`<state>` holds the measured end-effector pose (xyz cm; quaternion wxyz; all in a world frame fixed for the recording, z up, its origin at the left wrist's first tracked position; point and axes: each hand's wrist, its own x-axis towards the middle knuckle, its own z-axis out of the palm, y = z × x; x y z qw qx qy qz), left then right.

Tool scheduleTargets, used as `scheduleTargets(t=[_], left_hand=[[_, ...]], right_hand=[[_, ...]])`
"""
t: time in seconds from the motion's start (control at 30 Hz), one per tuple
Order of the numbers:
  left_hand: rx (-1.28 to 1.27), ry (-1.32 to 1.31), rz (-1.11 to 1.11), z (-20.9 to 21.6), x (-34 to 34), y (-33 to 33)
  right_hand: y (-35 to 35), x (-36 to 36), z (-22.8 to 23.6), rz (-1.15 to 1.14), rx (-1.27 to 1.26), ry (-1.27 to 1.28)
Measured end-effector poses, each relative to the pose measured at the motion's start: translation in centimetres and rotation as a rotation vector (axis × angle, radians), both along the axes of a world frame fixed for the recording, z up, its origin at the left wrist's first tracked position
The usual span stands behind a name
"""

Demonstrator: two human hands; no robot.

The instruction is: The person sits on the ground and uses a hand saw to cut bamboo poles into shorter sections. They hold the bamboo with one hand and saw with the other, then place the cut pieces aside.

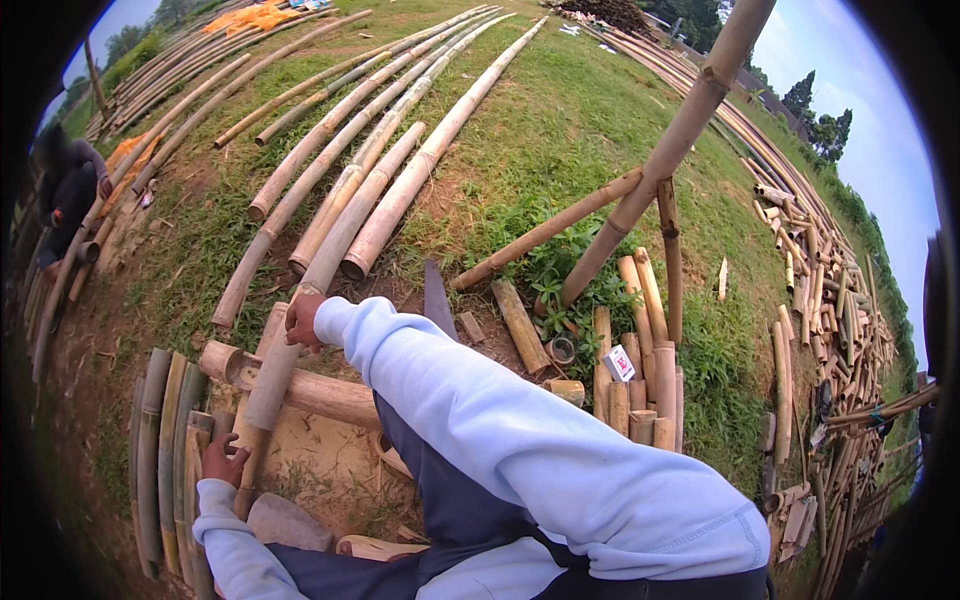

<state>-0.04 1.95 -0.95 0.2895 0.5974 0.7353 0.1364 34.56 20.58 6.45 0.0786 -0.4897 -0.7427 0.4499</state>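
A long bamboo pole runs from beside my left knee out toward the grass, lying across a thicker bamboo log with a notched left end. My right hand reaches across to the left and is closed around the pole just beyond the log. Nearer to me, my left hand is at the pole's left side by its near part. Its fingers are bent against the bamboo, and some fingertips are hidden. A dark tapering blade stands beyond my right forearm. Between my legs and the pole lies a flat grey piece.
Upright bamboo lengths stand at left and more short pieces at right, with a small white-red box on them. A leaning post has braces. Long poles lie on the grass. A person crouches far left; bamboo offcuts pile right.
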Motion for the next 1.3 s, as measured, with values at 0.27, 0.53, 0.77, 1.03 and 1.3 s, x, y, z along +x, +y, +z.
scheduleTargets(t=[0.27, 0.53, 0.77, 1.03, 1.3], left_hand=[[-0.007, -0.005, 0.012, 0.5, 0.6, -0.2], [0.058, 0.015, -0.019, -1.2, -1.2, -0.1], [-0.006, 0.009, 0.001, 0.6, 0.8, 0.0], [0.054, -0.018, -0.054, -2.7, -1.6, -0.1], [-0.108, 0.059, 0.057, 2.7, 2.4, -0.3]], right_hand=[[-0.2, 0.4, -0.1, -0.030, -0.009, 0.044], [-0.2, -0.1, 0.4, -0.012, -0.057, 0.040], [-0.5, 0.6, -0.4, -0.069, -0.023, 0.074], [-0.4, 0.2, -0.3, -0.019, 0.007, 0.014], [0.2, 0.8, -0.8, -0.040, -0.050, 0.083]])
